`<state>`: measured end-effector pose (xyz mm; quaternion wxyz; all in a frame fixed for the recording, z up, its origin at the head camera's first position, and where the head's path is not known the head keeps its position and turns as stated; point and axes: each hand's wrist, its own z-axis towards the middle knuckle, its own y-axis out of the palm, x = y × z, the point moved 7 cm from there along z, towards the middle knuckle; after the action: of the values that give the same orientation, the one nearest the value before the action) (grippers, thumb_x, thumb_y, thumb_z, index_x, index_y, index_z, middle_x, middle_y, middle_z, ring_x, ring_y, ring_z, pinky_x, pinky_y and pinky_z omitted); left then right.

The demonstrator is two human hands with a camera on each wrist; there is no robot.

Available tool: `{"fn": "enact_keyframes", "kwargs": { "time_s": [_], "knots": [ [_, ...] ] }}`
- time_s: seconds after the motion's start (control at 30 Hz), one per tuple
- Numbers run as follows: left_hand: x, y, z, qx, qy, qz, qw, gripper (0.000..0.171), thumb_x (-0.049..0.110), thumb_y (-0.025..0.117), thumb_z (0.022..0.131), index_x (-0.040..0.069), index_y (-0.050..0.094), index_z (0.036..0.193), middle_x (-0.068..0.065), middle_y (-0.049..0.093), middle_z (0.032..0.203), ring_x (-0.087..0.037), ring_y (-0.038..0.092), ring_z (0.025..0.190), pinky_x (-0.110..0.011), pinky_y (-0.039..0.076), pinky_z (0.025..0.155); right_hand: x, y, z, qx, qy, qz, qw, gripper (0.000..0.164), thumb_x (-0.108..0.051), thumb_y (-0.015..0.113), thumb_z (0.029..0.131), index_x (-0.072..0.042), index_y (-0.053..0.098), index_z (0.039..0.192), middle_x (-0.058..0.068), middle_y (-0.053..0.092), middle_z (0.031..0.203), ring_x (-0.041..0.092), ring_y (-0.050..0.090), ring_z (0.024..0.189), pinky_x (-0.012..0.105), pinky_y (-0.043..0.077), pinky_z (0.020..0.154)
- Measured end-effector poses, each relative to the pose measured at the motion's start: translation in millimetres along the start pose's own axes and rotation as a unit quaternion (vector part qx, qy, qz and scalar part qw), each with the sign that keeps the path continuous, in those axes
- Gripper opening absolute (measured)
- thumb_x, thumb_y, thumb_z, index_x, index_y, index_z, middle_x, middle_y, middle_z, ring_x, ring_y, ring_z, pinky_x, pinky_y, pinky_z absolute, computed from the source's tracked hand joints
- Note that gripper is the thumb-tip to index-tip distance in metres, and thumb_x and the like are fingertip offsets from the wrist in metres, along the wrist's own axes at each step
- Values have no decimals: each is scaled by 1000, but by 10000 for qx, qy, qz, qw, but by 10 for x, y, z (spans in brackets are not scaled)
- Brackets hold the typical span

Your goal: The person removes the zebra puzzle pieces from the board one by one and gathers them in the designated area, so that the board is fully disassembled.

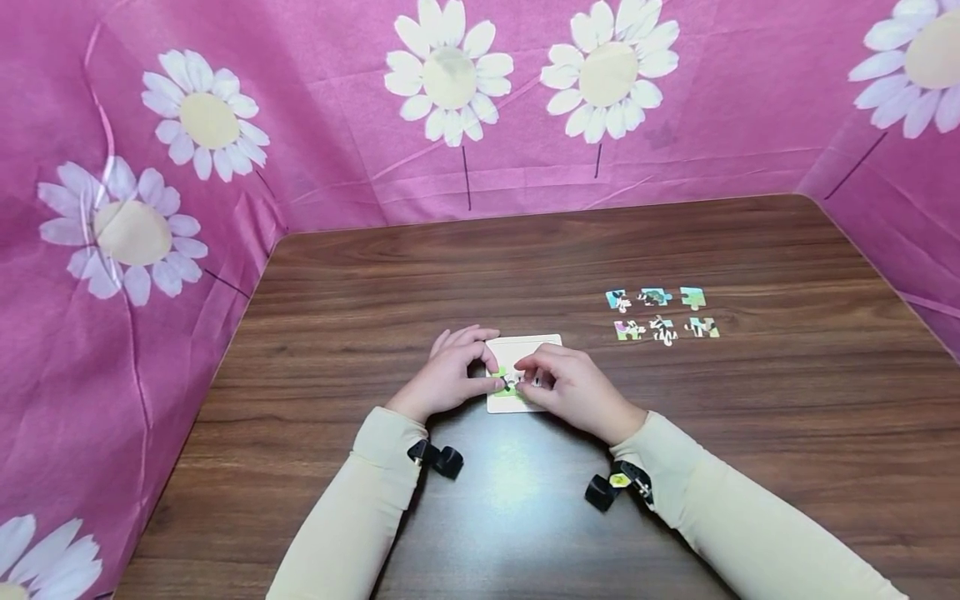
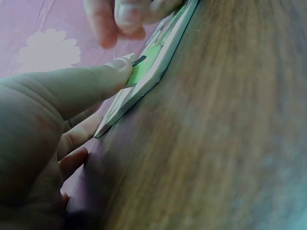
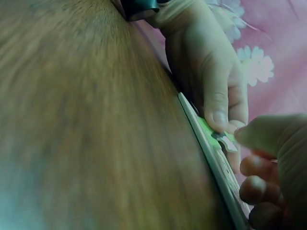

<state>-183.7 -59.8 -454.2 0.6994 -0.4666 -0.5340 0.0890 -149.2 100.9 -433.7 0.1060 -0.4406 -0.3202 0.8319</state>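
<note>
A small white puzzle board [image 1: 536, 342] lies flat on the table, with both hands over it. The left hand [image 1: 453, 375] is at its left side, pinching a green puzzle piece [image 2: 146, 67] between thumb and index finger at the board's lower left. Its other fingers spread past the board's far left edge. From the right, the right hand [image 1: 581, 387] reaches over the board and hides much of it. Its fingers are loosely bent, with the thumb tip right at the piece's white and dark edge [image 3: 225, 141] in the right wrist view.
Several loose puzzle pieces [image 1: 663, 331] lie in two rows on the brown wooden table [image 1: 420, 283], to the right and beyond the board. A pink cloth [image 1: 322, 108] with white flowers hangs behind the table and along its sides. Each wrist wears a black camera mount [image 1: 448, 461].
</note>
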Motion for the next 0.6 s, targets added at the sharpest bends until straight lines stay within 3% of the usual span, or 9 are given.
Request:
{"fn": "enact_keyframes", "kwargs": {
  "time_s": [0.2,0.37,0.6],
  "knots": [
    [7,-1,9,-32,0,-43,10000,19,29,79,85,19,63,87,-6,51,149,-31,30,148,-60,4,120,-10,79,34,-326,272,-360,9984,22,-13,80,80,-8,73,100,-2,66,85,12,59,70,24,48,62],
    [18,-7,8,-25,9,-100,9999,19,28,79,84,19,63,86,-7,52,148,-31,29,148,-61,3,119,-19,99,30,-485,436,-364,9972,21,-14,79,83,-8,75,103,-2,71,90,7,60,70,25,50,64],
    [10,-16,0,-3,-28,-119,9999,17,29,78,86,20,64,86,-6,52,148,-31,30,148,-60,4,120,-40,102,19,-486,179,-217,9984,29,-11,80,82,-7,75,110,-2,69,92,6,56,68,24,47,61]
  ]
}}
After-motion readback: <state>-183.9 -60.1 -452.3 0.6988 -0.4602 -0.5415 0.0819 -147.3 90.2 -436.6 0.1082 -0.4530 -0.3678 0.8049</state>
